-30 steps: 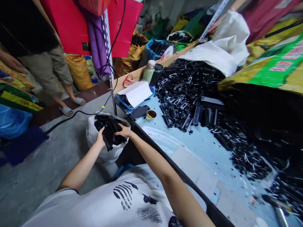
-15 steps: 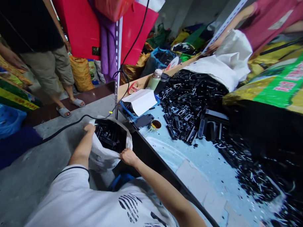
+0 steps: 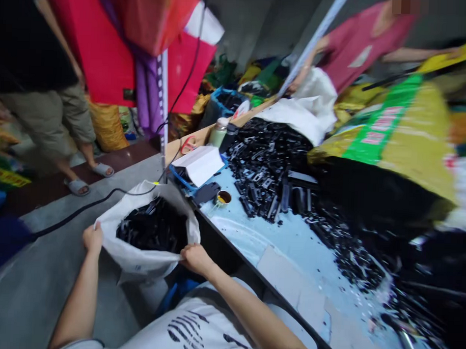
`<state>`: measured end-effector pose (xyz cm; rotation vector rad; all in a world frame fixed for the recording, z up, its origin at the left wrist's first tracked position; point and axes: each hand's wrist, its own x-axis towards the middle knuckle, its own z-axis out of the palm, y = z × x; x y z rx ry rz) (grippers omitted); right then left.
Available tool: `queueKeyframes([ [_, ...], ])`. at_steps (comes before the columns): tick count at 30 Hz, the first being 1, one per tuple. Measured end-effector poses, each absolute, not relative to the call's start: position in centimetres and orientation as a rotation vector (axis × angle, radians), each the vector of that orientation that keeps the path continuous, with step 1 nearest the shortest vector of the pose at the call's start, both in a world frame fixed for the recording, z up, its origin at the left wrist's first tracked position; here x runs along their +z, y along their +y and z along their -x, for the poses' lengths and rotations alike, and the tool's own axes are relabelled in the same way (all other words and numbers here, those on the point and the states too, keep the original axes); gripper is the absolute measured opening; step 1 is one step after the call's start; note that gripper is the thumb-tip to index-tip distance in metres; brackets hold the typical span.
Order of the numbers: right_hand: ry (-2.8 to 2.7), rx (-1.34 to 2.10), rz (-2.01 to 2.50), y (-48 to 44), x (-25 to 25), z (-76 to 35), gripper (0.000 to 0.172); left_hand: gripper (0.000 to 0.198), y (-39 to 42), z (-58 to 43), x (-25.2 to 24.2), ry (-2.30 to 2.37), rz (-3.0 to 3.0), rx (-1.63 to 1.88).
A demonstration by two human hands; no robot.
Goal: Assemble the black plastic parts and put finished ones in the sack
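A white woven sack (image 3: 138,260) stands on the floor against the table's side, its mouth spread wide. Black plastic parts (image 3: 150,225) lie inside it. My left hand (image 3: 92,237) is closed on the sack's rim at the left. On the near right of the same rim, my right hand (image 3: 195,257) grips the edge with its fingers wrapped round it. A black cable (image 3: 113,193) runs across the floor and over the far rim of the sack.
Black parts (image 3: 267,165) cover much of the light blue table (image 3: 231,228). A small cup (image 3: 223,197), a green bottle (image 3: 218,132) and red scissors (image 3: 188,144) sit near its left end. One person (image 3: 34,60) stands at left; another (image 3: 356,41) is behind the table.
My left hand has moved left and toward me, pulling the sack's mouth wider. My right hand keeps its hold on the rim. The camera view has shifted to the right.
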<state>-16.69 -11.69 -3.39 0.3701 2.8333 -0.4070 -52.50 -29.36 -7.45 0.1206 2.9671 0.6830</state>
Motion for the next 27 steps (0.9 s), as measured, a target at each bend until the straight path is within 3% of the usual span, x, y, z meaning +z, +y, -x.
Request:
queueKeyframes([
  [3, 2.86, -0.398, -0.384, -11.4, -3.9, 15.0, 0.027, 0.032, -26.7, 52.3, -6.0, 2.887, -0.195, 0.686],
  [5, 2.901, -0.418, -0.425, -11.4, -3.9, 13.6, 0.029, 0.046, -25.2, 51.1, -5.2, 3.008, -0.282, 0.706],
  [8, 3.039, -0.547, -0.513, -11.7, -2.9, 11.1, 0.033, 0.051, -22.5, 46.5, -3.8, 3.16, -0.877, 1.095],
  [12, 3.143, -0.765, -0.698, -12.6, -0.1, 5.4, 0.031, 0.036, -17.4, 35.0, -0.6, 2.555, -1.691, 1.538],
  [15, 3.189, -0.926, -0.886, -13.0, 3.3, -2.2, 0.027, 0.022, -14.1, 24.5, 1.4, 1.906, -2.129, 1.573],
  [17, 3.21, -0.89, -1.29, -13.2, 6.9, -9.7, 0.023, 0.02, -13.0, 18.3, 1.9, 1.561, -2.305, 1.527],
  [19, 2.959, -0.554, -2.142, -14.7, 11.9, -19.5, 0.016, 0.021, -12.0, 13.2, 2.0, 1.255, -2.429, 1.471],
  [21, 2.292, -0.035, -2.983, -18.8, 18.1, -30.5, 0.015, 0.021, -10.6, 8.9, 2.1, 0.987, -2.51, 1.438],
  [24, 1.398, 0.55, -3.501, -29.7, 27.5, -43.6, 0.035, 0.021, -9.1, 3.3, 2.7, 0.647, -2.578, 1.406],
  [27, 0.593, 0.984, -3.634, -41.0, 34.2, -50.0, 0.047, 0.021, -9.2, 0.0, 3.6, 0.465, -2.592, 1.368],
])
